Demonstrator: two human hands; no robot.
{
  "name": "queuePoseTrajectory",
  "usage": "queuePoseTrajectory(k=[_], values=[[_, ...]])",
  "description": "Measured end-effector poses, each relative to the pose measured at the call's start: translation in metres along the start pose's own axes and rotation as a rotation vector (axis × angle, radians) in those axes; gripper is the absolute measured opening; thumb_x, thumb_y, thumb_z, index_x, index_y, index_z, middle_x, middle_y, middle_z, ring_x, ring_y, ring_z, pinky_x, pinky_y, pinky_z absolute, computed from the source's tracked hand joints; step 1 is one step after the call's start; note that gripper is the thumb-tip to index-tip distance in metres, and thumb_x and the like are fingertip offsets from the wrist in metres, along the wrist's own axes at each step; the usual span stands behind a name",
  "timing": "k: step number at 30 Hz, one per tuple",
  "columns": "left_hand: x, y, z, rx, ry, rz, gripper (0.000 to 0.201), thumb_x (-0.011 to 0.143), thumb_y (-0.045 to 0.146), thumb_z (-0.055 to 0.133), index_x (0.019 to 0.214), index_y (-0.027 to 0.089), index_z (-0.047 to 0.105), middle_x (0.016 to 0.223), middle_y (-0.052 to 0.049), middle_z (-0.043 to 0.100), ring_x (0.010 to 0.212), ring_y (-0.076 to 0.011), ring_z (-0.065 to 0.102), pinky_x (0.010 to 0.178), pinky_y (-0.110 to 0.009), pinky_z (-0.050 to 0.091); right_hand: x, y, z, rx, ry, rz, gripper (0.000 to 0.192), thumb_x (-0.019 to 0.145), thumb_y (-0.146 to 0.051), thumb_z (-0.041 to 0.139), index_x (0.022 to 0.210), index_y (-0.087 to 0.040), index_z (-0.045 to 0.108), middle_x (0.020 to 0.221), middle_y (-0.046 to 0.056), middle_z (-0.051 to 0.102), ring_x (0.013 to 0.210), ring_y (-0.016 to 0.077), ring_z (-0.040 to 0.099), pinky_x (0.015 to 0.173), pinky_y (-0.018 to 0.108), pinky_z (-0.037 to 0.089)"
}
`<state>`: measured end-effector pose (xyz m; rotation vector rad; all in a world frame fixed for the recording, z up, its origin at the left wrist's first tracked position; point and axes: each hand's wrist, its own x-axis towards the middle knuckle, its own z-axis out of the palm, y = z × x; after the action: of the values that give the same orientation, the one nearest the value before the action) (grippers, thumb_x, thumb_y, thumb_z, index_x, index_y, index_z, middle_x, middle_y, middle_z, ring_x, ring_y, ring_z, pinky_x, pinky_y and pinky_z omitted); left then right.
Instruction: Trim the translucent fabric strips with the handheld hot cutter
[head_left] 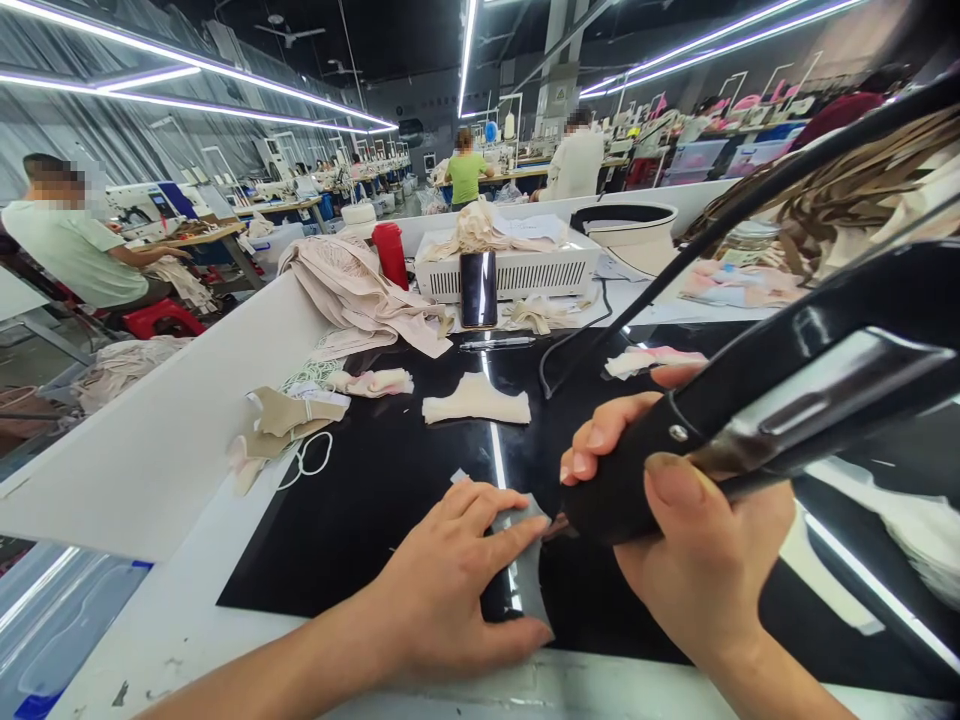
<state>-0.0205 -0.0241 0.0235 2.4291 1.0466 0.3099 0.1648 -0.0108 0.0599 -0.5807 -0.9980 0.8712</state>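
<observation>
On black mat [337, 520] | left hand [465, 575]: spread over grey piece [533, 572], likely light, flimsy; pin edges | right hand [697, 550]: gripping black tool [757, 390]

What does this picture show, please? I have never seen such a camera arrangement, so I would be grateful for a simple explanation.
There is no robot here: a person works with two bare hands, seen by one camera worn on the head, looking forward and down. The right hand has its grip closed around a black handheld tool with a silver metal strip; its narrow tip points towards the left fingertips. The left hand lies spread on a thin grey piece with a curved edge, on a glossy black flat surface. Farther back lie a thick cream-coloured piece with a raised middle and a slender clear pen. A dark rectangular phone stands behind them.
</observation>
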Motion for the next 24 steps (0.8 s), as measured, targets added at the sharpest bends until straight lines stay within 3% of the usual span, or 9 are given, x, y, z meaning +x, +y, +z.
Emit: queuePoseTrajectory(k=[24], values=[[0.001, -0.001, 0.000, -0.013, -0.004, -0.001, 0.080, 0.086, 0.047, 0.086, 0.157, 0.025, 0.058, 0.161, -0.012, 0.055, 0.149, -0.0349, 0.050, 0.135, -0.067, 0.020, -0.015, -0.001, 0.004, -0.044, -0.035, 0.009, 0.036, 0.093, -0.041, 0.085, 0.120, -0.031, 0.063, 0.080, -0.004, 0.071, 0.063, 0.0171, 0.066, 0.059, 0.032, 0.058]])
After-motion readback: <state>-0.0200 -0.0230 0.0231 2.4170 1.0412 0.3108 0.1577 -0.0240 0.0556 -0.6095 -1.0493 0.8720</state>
